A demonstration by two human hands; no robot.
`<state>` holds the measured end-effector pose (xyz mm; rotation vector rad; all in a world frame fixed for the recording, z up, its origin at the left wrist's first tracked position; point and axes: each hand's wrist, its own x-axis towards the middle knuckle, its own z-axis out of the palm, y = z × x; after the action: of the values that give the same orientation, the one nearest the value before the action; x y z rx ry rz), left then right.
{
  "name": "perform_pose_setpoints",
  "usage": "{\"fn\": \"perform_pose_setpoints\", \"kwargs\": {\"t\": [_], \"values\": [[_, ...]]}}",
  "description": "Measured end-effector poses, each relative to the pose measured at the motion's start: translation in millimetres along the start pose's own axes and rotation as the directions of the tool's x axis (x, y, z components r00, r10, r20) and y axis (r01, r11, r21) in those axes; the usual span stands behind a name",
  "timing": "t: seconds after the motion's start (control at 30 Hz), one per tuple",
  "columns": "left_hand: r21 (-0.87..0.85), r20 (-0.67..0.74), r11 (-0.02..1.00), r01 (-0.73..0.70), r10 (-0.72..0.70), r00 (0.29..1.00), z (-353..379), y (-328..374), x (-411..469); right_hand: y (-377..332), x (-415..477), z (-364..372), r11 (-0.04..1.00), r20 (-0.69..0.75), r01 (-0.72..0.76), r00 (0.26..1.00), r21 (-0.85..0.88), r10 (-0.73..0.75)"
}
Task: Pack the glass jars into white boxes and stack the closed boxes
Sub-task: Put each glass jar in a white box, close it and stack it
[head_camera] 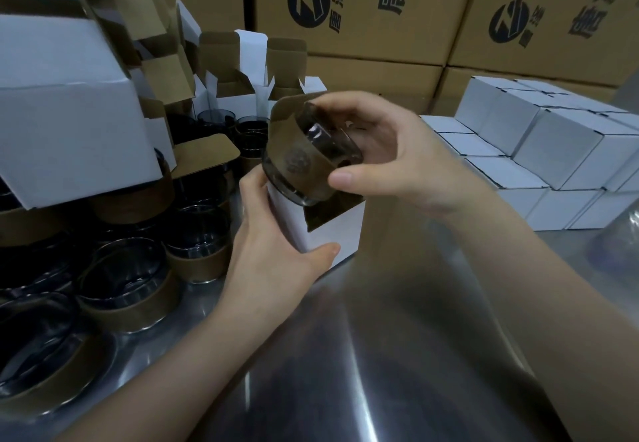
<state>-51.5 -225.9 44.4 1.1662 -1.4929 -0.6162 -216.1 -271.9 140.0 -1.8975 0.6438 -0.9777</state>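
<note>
A dark glass jar [304, 161] with a brown card sleeve lies tilted at the mouth of an open white box [332, 234] on the steel table. My right hand [390, 151] grips the jar from the right, thumb on its sleeve. My left hand [273, 244] clasps the box's left side and front corner. The box's brown inner flaps stand open behind and in front of the jar. Closed white boxes [539, 151] are stacked in two layers at the right.
Several sleeved glass jars [124, 282] crowd the table's left side. Open white boxes [238, 71] stand behind them, and a large white box [69, 113] overhangs the jars. Printed brown cartons [363, 9] form the back wall. Bare steel table [380, 355] lies in front.
</note>
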Motion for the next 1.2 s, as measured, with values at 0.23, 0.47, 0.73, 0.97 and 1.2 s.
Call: {"fn": "perform_pose_setpoints", "kwargs": {"t": [0.23,0.47,0.73,0.97,1.2], "values": [[0.019,0.068,1.0,-0.01,0.008,0.998,-1.4,2.7,-0.7,-19.4,-1.8,-12.7,0.968,0.024,-0.047,0.998,-0.247,0.054],[0.022,0.101,0.999,-0.035,0.032,0.994,-1.7,6.3,-1.7,-23.3,-2.5,-24.8,0.948,0.089,-0.131,0.983,-0.289,0.163],[-0.007,0.12,0.999,-0.038,0.039,0.992,-1.9,7.0,-1.1,-35.8,-0.6,-28.7,0.832,0.135,-0.112,0.966,-0.543,0.218],[-0.015,0.129,0.999,-0.033,0.034,0.991,-1.3,6.0,-1.6,-51.4,11.3,-14.5,0.577,0.212,-0.005,0.927,-0.817,0.308],[-0.028,0.14,0.999,-0.036,0.04,0.989,-2.3,6.2,-1.1,-58.4,28.1,-3.1,0.392,0.298,0.132,0.866,-0.911,0.401]]}}
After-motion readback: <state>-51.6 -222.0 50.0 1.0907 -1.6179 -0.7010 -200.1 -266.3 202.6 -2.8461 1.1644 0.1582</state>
